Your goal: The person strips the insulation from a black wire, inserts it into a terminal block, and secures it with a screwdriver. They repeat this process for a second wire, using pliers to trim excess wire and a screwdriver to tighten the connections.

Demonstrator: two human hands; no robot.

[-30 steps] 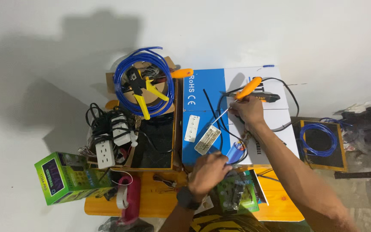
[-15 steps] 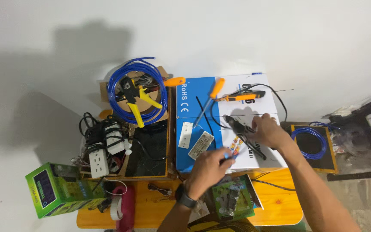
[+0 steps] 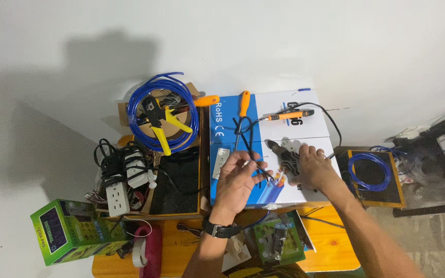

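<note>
Left hand (image 3: 238,177) is pinching a thin dark cable (image 3: 248,149) between thumb and fingers, over the blue-and-white box (image 3: 305,110). Right hand (image 3: 312,170) is lying loosely curled on a black tool (image 3: 284,154) just right of it; whether it is gripping, I cannot tell. I am judging the cable light, limp and springy, best held close to its stripped end.

A small orange wooden table (image 3: 330,247) crowded with boxes.
A blue-and-white carton (image 3: 289,110) sits far right, an open cardboard box (image 3: 181,198) left of it, a green box (image 3: 73,231) at the near left corner, a green packet (image 3: 279,242) near the front edge.
</note>
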